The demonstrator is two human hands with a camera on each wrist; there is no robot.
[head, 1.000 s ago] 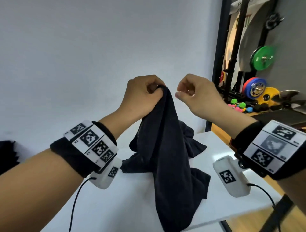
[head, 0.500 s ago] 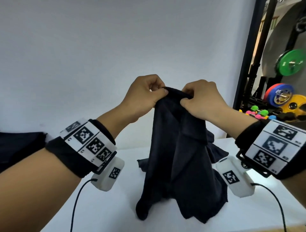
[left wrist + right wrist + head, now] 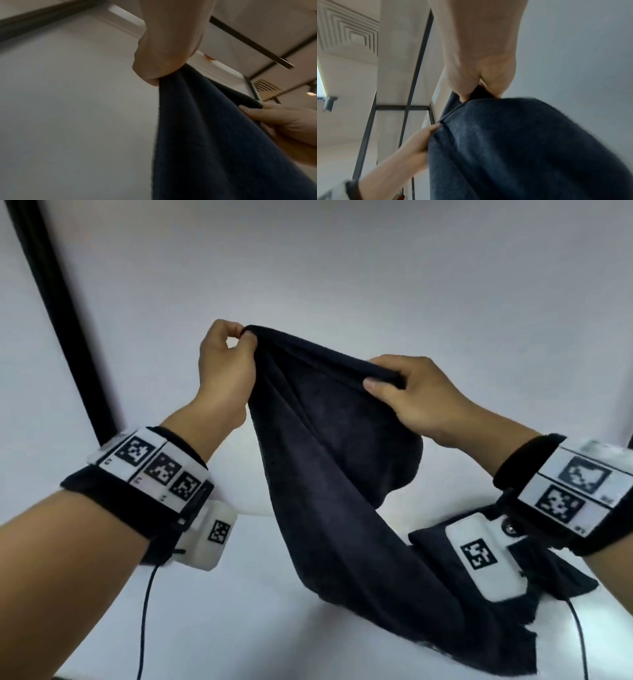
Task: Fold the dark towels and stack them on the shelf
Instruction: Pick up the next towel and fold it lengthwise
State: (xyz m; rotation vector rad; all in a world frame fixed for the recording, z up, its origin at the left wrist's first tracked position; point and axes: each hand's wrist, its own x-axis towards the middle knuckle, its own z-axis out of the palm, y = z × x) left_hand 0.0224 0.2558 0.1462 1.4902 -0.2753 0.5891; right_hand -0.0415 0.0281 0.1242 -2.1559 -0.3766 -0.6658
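Head view: a dark towel [image 3: 329, 460] is held up above the white bench [image 3: 239, 611], centre of the frame. Left hand [image 3: 224, 364] is raised in the upper middle, thumb and forefinger pinching the towel's top corner; the other fingers are curled. Right hand [image 3: 416, 395] sits lower and to the right, thumb on the near face and fingers wrapped over the top hem, gripping it. The hem runs taut and sloping down from the left hand to the right. Below the hands the cloth hangs in long folds; its lower end trails onto the bench at lower right, fringed edge lying flat. Another bit of dark cloth [image 3: 561, 580] lies on the bench at right, under the right wrist; whether it is the same towel cannot be told. Left wrist view: left hand [image 3: 164, 56] closed on the towel [image 3: 214, 142], right fingers [image 3: 267, 115] at the hem at right. Right wrist view: right hand [image 3: 481, 75] clamps the towel [image 3: 513, 148], left hand [image 3: 419, 142] at lower left. A black upright post [image 3: 58, 316] stands at upper left against the white wall [image 3: 376, 261].
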